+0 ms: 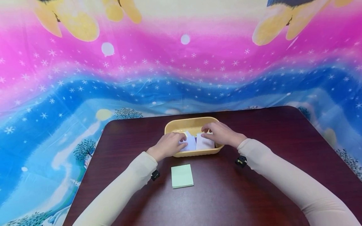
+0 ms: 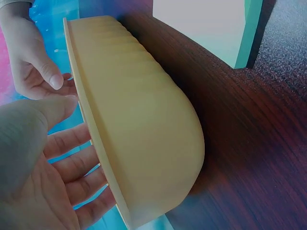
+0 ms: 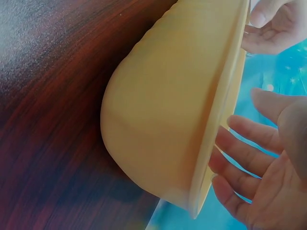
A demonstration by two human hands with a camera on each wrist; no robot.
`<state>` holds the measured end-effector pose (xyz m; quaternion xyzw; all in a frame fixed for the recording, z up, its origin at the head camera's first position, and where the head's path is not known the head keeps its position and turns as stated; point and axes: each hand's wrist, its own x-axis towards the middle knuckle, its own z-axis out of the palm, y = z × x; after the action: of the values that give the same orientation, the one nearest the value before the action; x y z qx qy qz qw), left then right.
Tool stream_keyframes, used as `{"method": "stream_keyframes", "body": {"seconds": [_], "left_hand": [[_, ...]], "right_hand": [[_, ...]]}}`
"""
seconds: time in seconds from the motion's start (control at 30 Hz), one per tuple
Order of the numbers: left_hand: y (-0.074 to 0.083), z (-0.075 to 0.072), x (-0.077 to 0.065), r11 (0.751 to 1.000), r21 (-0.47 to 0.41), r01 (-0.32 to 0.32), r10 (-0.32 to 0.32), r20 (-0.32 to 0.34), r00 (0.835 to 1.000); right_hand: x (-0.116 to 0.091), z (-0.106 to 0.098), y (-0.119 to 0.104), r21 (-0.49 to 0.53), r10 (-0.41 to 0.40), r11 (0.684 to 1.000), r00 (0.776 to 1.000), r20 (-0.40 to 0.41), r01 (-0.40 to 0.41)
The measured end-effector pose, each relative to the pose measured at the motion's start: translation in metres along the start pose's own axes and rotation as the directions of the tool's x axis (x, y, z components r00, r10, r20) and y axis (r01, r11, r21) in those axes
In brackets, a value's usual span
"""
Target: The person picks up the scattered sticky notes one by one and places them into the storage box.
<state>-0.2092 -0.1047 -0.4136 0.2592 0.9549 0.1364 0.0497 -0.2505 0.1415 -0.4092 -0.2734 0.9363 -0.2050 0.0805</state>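
A yellow plastic basket point(image 1: 195, 153) stands on the table with white paper pieces inside. My left hand point(image 1: 168, 145) is over its left end, thumb and fingers apart beside a white paper piece point(image 1: 190, 143). In the left wrist view the fingers point(image 2: 79, 167) reach past the basket rim point(image 2: 98, 143). Over the right end is my right hand point(image 1: 222, 133), fingers loosely bent above a second white paper piece point(image 1: 205, 142). The right wrist view shows its fingers point(image 3: 244, 158) spread at the rim point(image 3: 216, 129). The fingertips inside the basket are partly hidden.
A pale green pad of square paper point(image 1: 182, 176) lies on the dark red-brown table point(image 1: 215, 191), in front of the basket. Behind the table's far edge hangs a pink and blue printed cloth point(image 1: 169, 69). Small black devices point(image 1: 241, 161) sit at both wrists.
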Motion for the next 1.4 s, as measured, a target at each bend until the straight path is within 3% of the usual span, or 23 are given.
{"method": "stream_keyframes", "body": {"seconds": [0.23,0.77,1.4], "left_hand": [[0.000,0.000,-0.001,1.000,-0.003,0.000,0.000,-0.005,1.000],[0.004,-0.006,-0.006,1.000,-0.027,-0.006,0.006,-0.015,1.000],[0.007,-0.012,-0.016,0.999,-0.017,-0.038,0.038,-0.045,0.998]], "right_hand": [[-0.002,-0.003,-0.005,0.005,-0.001,1.000,1.000,-0.016,0.001],[-0.006,-0.004,-0.012,-0.013,-0.084,0.996,0.992,-0.093,0.083],[-0.017,-0.008,-0.024,-0.025,-0.099,0.995,0.990,-0.100,0.097]]}}
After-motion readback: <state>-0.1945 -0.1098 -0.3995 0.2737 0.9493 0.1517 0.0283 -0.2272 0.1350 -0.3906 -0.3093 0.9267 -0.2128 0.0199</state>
